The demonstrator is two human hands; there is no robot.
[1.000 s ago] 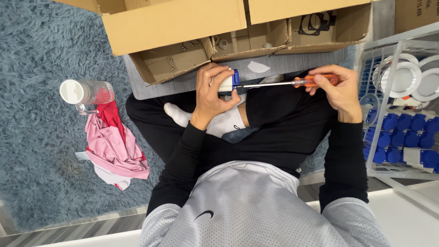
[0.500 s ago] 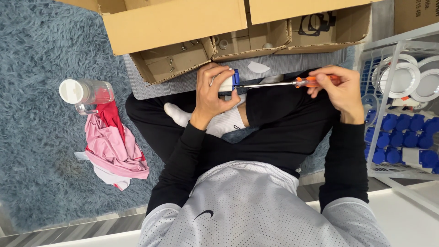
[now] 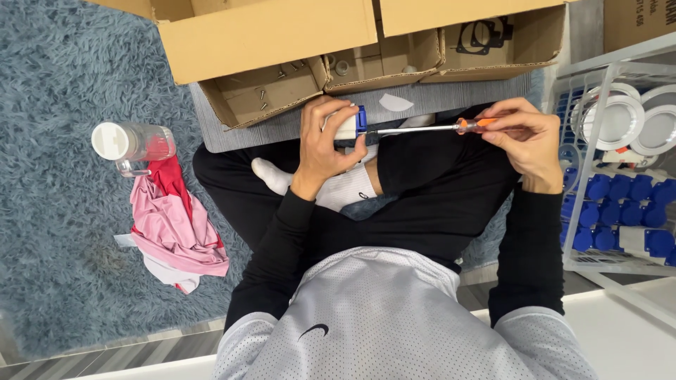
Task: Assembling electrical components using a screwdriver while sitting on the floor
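My left hand (image 3: 322, 144) grips a small white part with a blue end (image 3: 352, 124), held over my crossed legs. My right hand (image 3: 522, 137) holds a screwdriver (image 3: 436, 129) by its orange handle. The metal shaft runs level to the left and its tip meets the blue end of the part. I sit cross-legged in black trousers and white socks.
Open cardboard boxes (image 3: 282, 42) lie ahead, with several screws in one compartment (image 3: 264, 93). A clear bottle with a white cap (image 3: 130, 143) and a pink cloth (image 3: 176, 225) rest on the blue rug at left. A white wire basket (image 3: 620, 183) with blue and white parts stands at right.
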